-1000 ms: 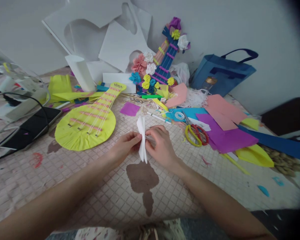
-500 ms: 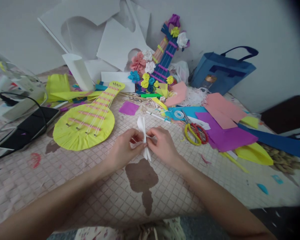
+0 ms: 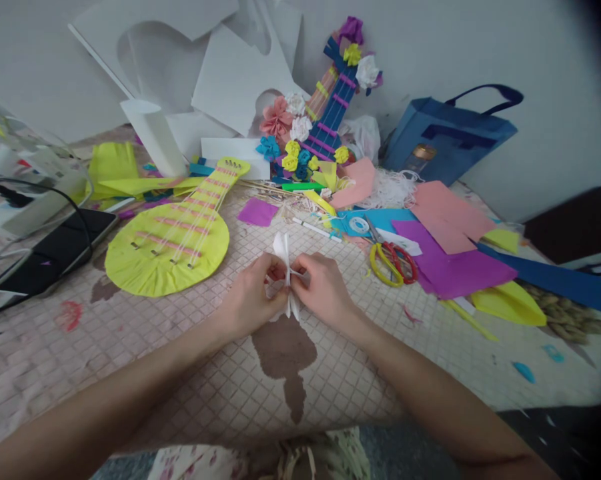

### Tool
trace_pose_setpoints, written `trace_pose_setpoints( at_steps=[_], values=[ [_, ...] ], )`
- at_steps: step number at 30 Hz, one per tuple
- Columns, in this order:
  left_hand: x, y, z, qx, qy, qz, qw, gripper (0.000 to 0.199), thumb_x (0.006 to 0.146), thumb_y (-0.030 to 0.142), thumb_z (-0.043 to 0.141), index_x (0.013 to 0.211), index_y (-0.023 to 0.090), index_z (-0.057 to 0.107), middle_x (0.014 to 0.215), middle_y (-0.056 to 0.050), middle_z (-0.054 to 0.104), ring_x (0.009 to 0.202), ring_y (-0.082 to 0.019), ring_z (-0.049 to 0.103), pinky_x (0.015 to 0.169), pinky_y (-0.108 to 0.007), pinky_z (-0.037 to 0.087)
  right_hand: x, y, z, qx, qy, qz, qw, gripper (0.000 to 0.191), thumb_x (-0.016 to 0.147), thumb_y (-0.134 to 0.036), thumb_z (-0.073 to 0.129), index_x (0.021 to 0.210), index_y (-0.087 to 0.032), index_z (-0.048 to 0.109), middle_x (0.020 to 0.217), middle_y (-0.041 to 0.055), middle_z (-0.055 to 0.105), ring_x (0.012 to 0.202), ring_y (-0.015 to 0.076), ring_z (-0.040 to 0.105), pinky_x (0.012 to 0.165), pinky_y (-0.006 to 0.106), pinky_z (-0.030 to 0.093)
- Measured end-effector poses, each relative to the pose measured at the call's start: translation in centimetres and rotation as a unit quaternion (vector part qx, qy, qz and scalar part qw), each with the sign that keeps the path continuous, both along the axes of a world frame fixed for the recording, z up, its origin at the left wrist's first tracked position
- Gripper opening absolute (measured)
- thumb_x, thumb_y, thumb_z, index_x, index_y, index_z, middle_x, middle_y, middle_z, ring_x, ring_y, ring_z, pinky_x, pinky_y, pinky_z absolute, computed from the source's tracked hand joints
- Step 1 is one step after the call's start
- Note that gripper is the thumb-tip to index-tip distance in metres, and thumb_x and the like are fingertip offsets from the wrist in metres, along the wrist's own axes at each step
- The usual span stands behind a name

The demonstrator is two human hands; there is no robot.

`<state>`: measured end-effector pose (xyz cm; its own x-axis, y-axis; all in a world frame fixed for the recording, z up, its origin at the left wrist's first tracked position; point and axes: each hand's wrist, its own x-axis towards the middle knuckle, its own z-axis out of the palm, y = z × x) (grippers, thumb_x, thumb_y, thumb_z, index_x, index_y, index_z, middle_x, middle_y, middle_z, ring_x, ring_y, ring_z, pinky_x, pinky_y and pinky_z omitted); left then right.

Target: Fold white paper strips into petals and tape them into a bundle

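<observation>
A narrow white folded piece of paper point(image 3: 281, 248) stands upright between my two hands, pinched in at its middle and fanning out at both ends. My left hand point(image 3: 254, 291) grips it from the left, thumb and forefinger closed at the pinched waist. From the other side my right hand point(image 3: 323, 287) has its fingertips pressed together at the same spot. A thin white strand, seemingly string, shows between the right fingers and the paper. The fingertips partly hide the paper's middle. Below it, a dark brown worn patch point(image 3: 285, 350) marks the table covering.
Left of my hands lies a yellow paper-covered toy guitar point(image 3: 180, 233) with white strings. Scissors point(image 3: 387, 260) and purple paper point(image 3: 455, 267) lie to the right. Behind are paper flowers point(image 3: 276, 117), a blue toy guitar point(image 3: 333, 110) and a blue bag point(image 3: 440, 143). A phone point(image 3: 55, 253) rests far left.
Both hands keep hold of the white paper at its waist, and the fingers have shifted only slightly. The view has tilted a little.
</observation>
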<state>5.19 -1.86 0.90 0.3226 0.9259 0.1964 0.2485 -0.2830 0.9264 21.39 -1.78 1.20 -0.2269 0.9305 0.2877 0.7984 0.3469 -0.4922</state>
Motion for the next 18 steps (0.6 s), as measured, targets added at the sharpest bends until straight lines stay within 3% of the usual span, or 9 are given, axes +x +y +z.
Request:
trace_pose_setpoints(
  at_steps=[8, 18],
  values=[
    [0.08, -0.34, -0.37, 0.017, 0.016, 0.037, 0.999, 0.022, 0.066, 0.012, 0.061, 0.086, 0.022, 0.059, 0.085, -0.003, 0.059, 0.082, -0.021, 0.051, 0.079, -0.031, 0.036, -0.18, -0.13, -0.32, 0.009, -0.049, 0.000, 0.999, 0.008, 0.075, -0.014, 0.055, 0.072, -0.021, 0.052, 0.071, 0.0021, 0.062, 0.075, 0.0198, 0.055, 0.071, 0.034, 0.036],
    [-0.60, 0.15, -0.33, 0.090, 0.106, 0.009, 0.990, 0.008, 0.079, 0.018, 0.057, 0.085, 0.022, 0.060, 0.080, -0.005, 0.057, 0.077, -0.022, 0.047, 0.080, -0.033, 0.030, 0.13, -0.06, -0.28, -0.010, -0.046, 0.029, 0.998, 0.007, 0.077, -0.014, 0.053, 0.075, -0.020, 0.052, 0.077, 0.0031, 0.064, 0.079, 0.0209, 0.056, 0.073, 0.035, 0.037]
  ],
)
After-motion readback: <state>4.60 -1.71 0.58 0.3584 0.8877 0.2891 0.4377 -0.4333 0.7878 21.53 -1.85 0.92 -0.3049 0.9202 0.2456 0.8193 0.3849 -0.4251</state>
